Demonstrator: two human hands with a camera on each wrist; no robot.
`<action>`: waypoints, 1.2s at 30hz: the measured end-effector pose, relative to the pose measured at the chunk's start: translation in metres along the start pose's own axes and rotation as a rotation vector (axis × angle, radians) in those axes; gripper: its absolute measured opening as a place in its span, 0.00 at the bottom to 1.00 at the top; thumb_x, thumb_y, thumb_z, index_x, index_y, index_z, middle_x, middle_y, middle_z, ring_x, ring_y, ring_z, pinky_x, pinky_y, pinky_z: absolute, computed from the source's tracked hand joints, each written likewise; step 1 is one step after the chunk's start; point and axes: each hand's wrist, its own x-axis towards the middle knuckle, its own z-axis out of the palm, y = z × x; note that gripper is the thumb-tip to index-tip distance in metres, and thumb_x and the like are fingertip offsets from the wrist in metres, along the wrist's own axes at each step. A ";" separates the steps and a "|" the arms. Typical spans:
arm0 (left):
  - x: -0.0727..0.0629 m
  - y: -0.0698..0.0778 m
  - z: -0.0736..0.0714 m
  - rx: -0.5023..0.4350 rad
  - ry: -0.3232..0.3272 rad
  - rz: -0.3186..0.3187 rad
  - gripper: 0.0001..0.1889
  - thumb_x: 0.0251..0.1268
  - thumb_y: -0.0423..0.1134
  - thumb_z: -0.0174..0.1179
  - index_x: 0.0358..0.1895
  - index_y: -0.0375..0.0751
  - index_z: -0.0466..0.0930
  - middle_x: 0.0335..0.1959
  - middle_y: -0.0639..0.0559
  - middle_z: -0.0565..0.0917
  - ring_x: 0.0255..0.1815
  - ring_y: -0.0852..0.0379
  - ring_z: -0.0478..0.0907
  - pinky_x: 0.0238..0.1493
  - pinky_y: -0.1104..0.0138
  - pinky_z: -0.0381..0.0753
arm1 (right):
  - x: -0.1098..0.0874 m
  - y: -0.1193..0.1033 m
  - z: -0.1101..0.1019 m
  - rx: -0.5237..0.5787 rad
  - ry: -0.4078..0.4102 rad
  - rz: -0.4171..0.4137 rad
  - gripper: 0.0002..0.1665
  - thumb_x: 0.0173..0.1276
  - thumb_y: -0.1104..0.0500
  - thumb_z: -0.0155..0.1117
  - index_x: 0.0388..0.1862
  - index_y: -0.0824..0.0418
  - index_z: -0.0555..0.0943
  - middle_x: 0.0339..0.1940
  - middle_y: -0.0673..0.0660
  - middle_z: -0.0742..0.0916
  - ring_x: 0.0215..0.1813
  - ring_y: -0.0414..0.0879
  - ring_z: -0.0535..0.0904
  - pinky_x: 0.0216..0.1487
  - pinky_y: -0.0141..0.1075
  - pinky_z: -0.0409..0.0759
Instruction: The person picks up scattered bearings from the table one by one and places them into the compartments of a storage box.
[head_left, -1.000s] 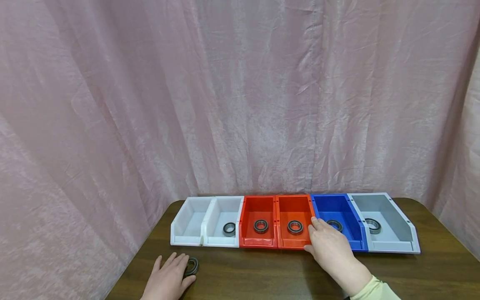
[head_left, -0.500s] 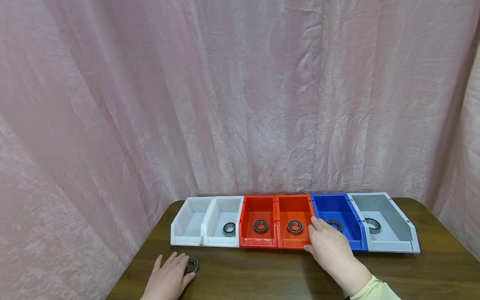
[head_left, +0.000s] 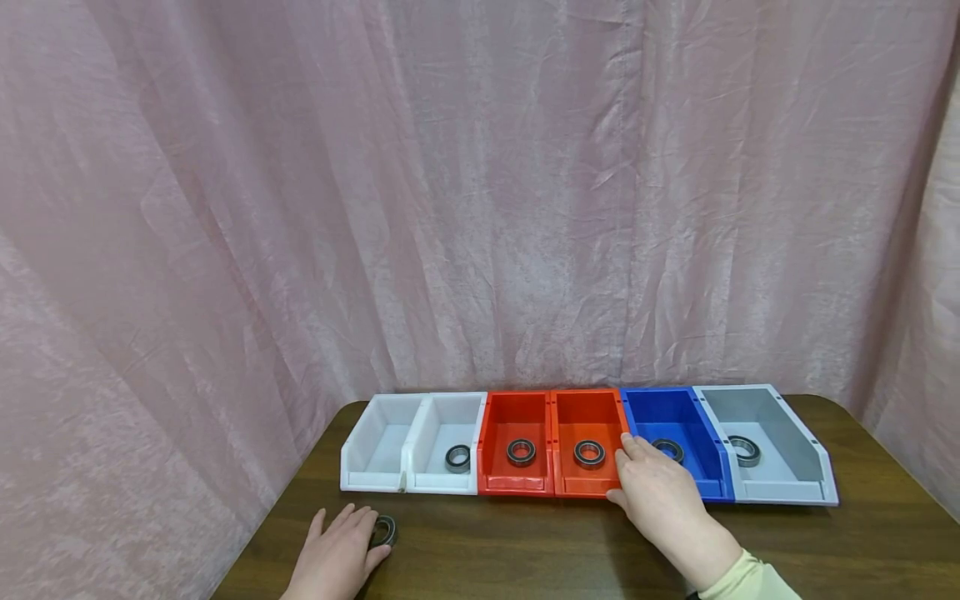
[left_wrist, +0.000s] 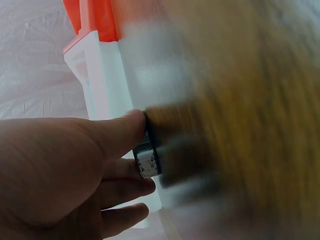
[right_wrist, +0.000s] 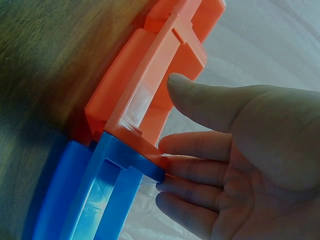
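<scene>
On the table in front of the white bins, my left hand (head_left: 335, 550) pinches a ball bearing (head_left: 384, 531) between thumb and fingers. The left wrist view shows the thumb on one edge of this bearing (left_wrist: 146, 157) and a finger at its other edge. My right hand (head_left: 662, 493) is over the border of the orange-red bin (head_left: 590, 483) and the blue bin (head_left: 708, 487), fingers extended and grasping nothing. In the right wrist view, the fingertips of this hand (right_wrist: 235, 155) are at the bins' rims. A bearing (head_left: 589, 454) lies in the orange-red bin, and another (head_left: 667, 451), partly hidden, in the blue one.
Joined in one row with those bins are two white bins (head_left: 372, 481), a red bin (head_left: 517, 485) and a grey bin (head_left: 787, 492). Single bearings lie in the right white bin (head_left: 457, 458), the red bin and the grey bin. Pink curtains hang behind the brown table (head_left: 495, 550).
Both hands stay almost where they were. The left thumb has edged slightly up toward the bearing since a second ago.
</scene>
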 end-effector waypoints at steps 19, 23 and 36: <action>-0.001 0.000 0.001 -0.003 0.014 0.006 0.28 0.68 0.52 0.77 0.62 0.36 0.85 0.65 0.38 0.86 0.73 0.31 0.78 0.74 0.23 0.62 | -0.001 0.000 0.000 0.006 -0.003 0.003 0.32 0.64 0.49 0.86 0.56 0.72 0.88 0.66 0.73 0.86 0.68 0.68 0.84 0.68 0.58 0.83; -0.001 0.000 0.001 0.001 0.021 0.010 0.28 0.68 0.52 0.77 0.61 0.36 0.85 0.65 0.39 0.86 0.73 0.31 0.78 0.74 0.24 0.62 | -0.001 -0.001 -0.001 0.007 0.004 0.004 0.32 0.64 0.50 0.86 0.56 0.72 0.88 0.66 0.72 0.86 0.69 0.67 0.84 0.68 0.58 0.83; -0.002 0.001 0.000 0.000 0.025 0.013 0.29 0.65 0.54 0.79 0.59 0.36 0.86 0.62 0.41 0.88 0.71 0.32 0.79 0.73 0.24 0.63 | 0.000 0.001 0.001 0.004 -0.007 0.007 0.33 0.64 0.49 0.86 0.56 0.72 0.88 0.66 0.73 0.86 0.68 0.68 0.84 0.67 0.59 0.84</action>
